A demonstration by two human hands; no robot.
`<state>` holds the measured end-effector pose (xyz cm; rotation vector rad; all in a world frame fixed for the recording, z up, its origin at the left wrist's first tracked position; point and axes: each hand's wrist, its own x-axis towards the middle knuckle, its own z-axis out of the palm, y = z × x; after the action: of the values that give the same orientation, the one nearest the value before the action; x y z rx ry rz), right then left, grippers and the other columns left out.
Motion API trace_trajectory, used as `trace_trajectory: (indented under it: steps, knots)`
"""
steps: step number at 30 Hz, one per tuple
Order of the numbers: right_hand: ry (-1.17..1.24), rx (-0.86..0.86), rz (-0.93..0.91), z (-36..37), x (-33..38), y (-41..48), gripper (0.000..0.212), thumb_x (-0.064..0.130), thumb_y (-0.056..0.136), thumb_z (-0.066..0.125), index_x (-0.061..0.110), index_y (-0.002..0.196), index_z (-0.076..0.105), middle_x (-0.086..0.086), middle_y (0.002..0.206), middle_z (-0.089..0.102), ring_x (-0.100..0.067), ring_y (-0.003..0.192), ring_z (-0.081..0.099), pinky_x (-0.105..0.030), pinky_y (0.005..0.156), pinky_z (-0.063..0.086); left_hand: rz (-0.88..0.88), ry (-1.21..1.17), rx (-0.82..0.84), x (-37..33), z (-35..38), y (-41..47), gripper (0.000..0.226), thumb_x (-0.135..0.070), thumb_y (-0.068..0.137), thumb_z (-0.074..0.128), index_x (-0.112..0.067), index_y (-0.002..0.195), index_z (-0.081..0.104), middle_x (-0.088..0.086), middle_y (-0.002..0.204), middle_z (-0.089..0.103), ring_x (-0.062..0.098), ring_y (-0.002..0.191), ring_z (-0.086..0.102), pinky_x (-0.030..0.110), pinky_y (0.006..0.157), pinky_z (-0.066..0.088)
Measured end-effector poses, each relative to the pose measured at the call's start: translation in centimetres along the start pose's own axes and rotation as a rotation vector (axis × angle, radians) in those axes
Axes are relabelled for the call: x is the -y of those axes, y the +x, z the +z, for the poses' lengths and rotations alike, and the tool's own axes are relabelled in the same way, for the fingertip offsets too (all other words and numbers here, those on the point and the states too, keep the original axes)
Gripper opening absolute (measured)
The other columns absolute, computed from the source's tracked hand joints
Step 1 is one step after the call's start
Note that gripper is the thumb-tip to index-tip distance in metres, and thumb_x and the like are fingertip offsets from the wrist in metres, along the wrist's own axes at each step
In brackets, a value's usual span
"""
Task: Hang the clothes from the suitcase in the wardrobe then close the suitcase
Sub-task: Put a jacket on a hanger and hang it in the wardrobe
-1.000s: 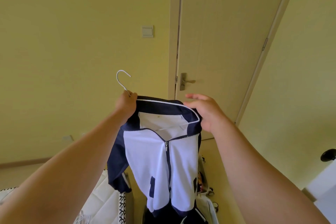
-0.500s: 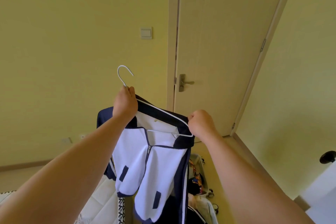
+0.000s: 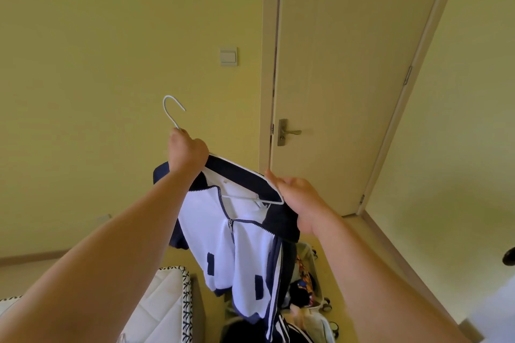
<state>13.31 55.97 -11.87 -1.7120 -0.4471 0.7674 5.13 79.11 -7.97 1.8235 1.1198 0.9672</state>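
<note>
Head view — left hand [image 3: 187, 154] grips hanger [image 3: 170, 110]; right hand [image 3: 305, 203] on jacket [image 3: 211, 225], grasp unclear

Both bare forearms rise from the bottom corners toward mid-frame. The left hand [image 3: 187, 154] grips the hanger [image 3: 172, 119] neck in a fist; the right hand [image 3: 299, 199], lower, has its fingers loosely extended.

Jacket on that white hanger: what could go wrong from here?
1. The hanger tilts down toward the right hand, so the jacket might slide off that end.
2. The zip is open at the top, so the collar could slip off the wire.
3. A striped sleeve dangles over the open suitcase and could snag there.
</note>
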Motion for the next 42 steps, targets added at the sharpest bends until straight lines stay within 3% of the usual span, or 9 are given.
trace_trajectory:
  steps: [7,11,15,20,26,29,35,39,42]
  knots:
    - [0.208,0.198,-0.117,-0.8,0.2,0.2,0.067,0.063,0.067,0.084,0.027,0.122,0.073,-0.002,0.126,0.070,-0.029,0.125,0.060,-0.053,0.114,0.038,-0.026,0.022,0.003,0.7,-0.4,1.1,0.017,0.000,0.085,0.040,-0.006,0.101,0.043,0.004,0.087,0.044,0.026,0.077,0.042,0.033,0.062,0.037]
    - [0.360,0.206,-0.047,-1.6,1.1,-0.7,0.036,0.017,0.082,0.080,0.017,0.118,0.074,-0.016,0.113,0.074,-0.030,0.090,0.072,-0.037,0.076,0.058,0.057,0.079,0.054,1.0,-0.5,1.2,0.009,-0.004,0.082,0.044,-0.009,0.086,0.038,0.002,0.076,0.037,0.024,0.064,0.033,0.033,0.051,0.029]
    - [-0.054,-0.080,-0.050,-1.6,2.1,-0.9,0.045,-0.009,0.079,0.074,0.020,0.113,0.070,-0.006,0.098,0.074,-0.024,0.083,0.071,-0.032,0.071,0.056,0.227,0.178,0.084,1.2,-0.2,0.9,0.006,-0.006,0.089,0.042,-0.010,0.085,0.043,0.009,0.086,0.048,0.022,0.065,0.042,0.033,0.055,0.034]
    - [-0.256,-0.274,-0.119,-0.3,2.6,-1.0,0.044,-0.003,0.083,0.057,0.018,0.121,0.064,0.005,0.091,0.062,-0.012,0.079,0.060,-0.022,0.056,0.044,0.338,0.309,0.098,-0.7,1.2,-1.2,0.016,-0.019,0.105,0.039,-0.005,0.108,0.047,0.009,0.105,0.047,0.031,0.084,0.052,0.043,0.071,0.048]
    - [-0.353,-0.191,-0.301,1.5,2.5,-1.4,0.051,0.015,0.088,0.064,0.023,0.138,0.056,0.005,0.133,0.059,-0.015,0.118,0.056,-0.024,0.089,0.042,0.449,0.402,0.180,-1.9,2.2,-3.0,0.028,-0.026,0.108,0.037,-0.001,0.116,0.045,0.017,0.117,0.050,0.034,0.091,0.058,0.048,0.079,0.051]
    - [-0.592,-0.070,-0.189,1.5,2.5,-1.5,0.062,0.030,0.089,0.067,0.021,0.147,0.047,0.001,0.139,0.056,-0.023,0.126,0.055,-0.031,0.095,0.046,0.460,0.331,0.172,-2.1,2.4,-3.6,0.026,-0.021,0.107,0.040,0.000,0.122,0.047,0.018,0.122,0.052,0.036,0.106,0.057,0.042,0.085,0.047]
    - [-0.808,-0.253,-0.054,0.1,1.9,-0.7,0.049,0.056,0.096,0.051,0.014,0.070,0.049,-0.003,0.072,0.057,-0.027,0.069,0.057,-0.028,0.055,0.037,0.395,0.226,0.142,-1.9,2.0,-3.6,0.021,-0.020,0.107,0.042,-0.001,0.114,0.049,0.013,0.115,0.049,0.024,0.091,0.049,0.033,0.078,0.038]
    - [-1.045,-0.276,-0.022,0.0,2.0,-0.7,0.053,0.061,0.092,0.054,0.013,0.114,0.057,-0.013,0.124,0.047,-0.033,0.106,0.056,-0.036,0.078,0.045,0.363,0.163,0.106,-2.1,1.9,-3.2,0.016,-0.018,0.107,0.044,-0.003,0.108,0.049,0.011,0.112,0.048,0.021,0.085,0.046,0.032,0.076,0.038]
    - [-1.147,-0.286,-0.221,0.7,1.7,-0.5,0.048,0.056,0.097,0.051,0.016,0.124,0.051,-0.008,0.119,0.052,-0.033,0.109,0.054,-0.040,0.086,0.047,0.393,0.139,0.108,-2.4,2.2,-3.2,0.012,-0.017,0.105,0.048,-0.008,0.098,0.046,0.009,0.106,0.049,0.021,0.083,0.045,0.037,0.080,0.045]
